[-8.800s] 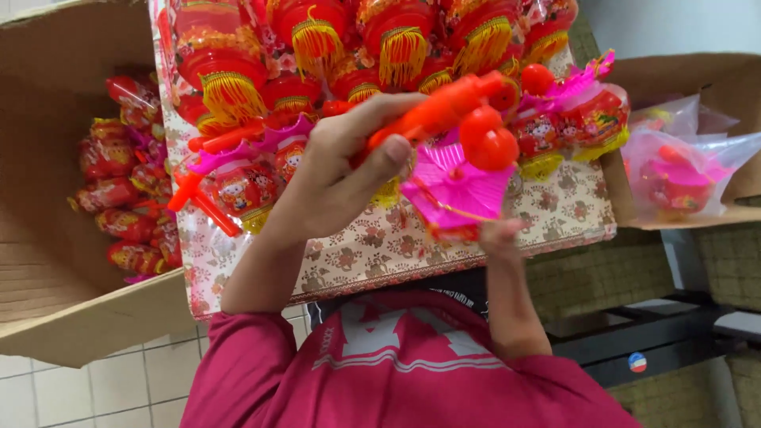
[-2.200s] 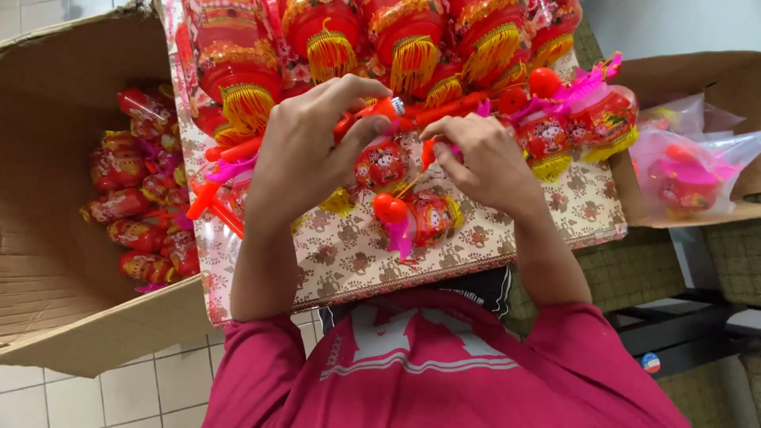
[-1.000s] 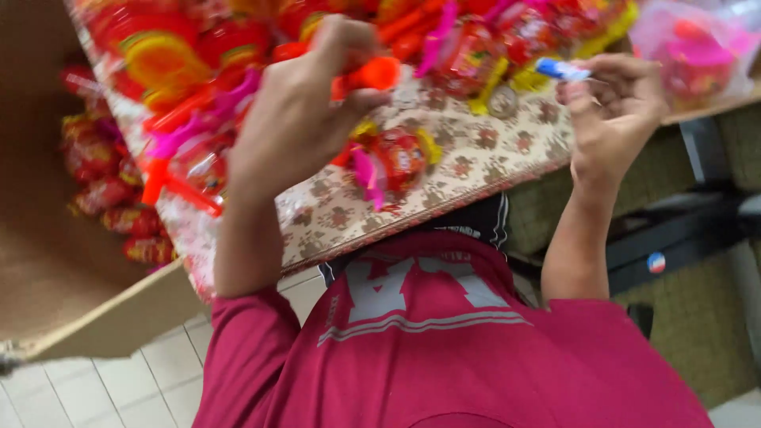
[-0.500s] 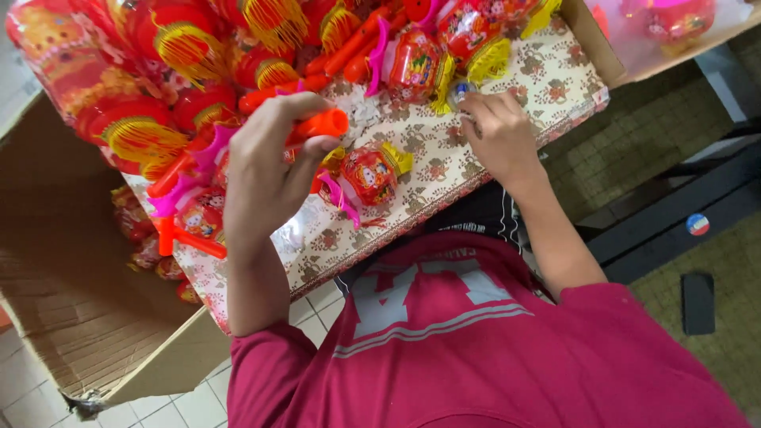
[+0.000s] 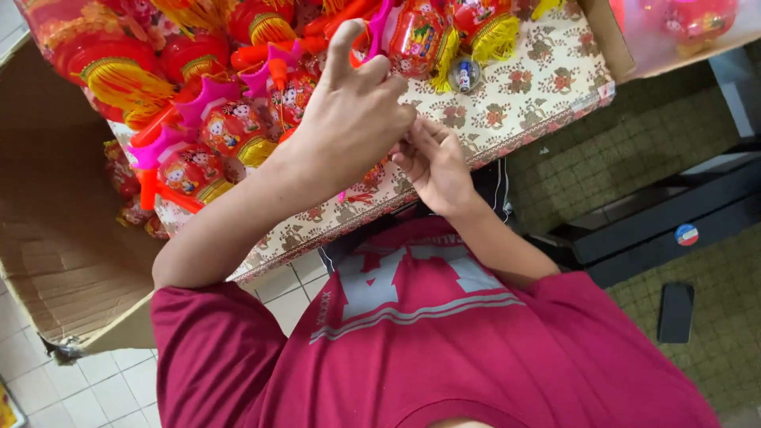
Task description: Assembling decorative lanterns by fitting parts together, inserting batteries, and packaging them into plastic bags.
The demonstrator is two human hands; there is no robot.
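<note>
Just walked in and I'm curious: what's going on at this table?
A person in a dark red shirt has both hands together over a table with a patterned cloth. The left hand grips a small toy lantern with a pink and orange handle, and the right hand fingers something at its underside, hidden by the hands. More red lanterns crowd the table, beside an open cardboard box.
</note>
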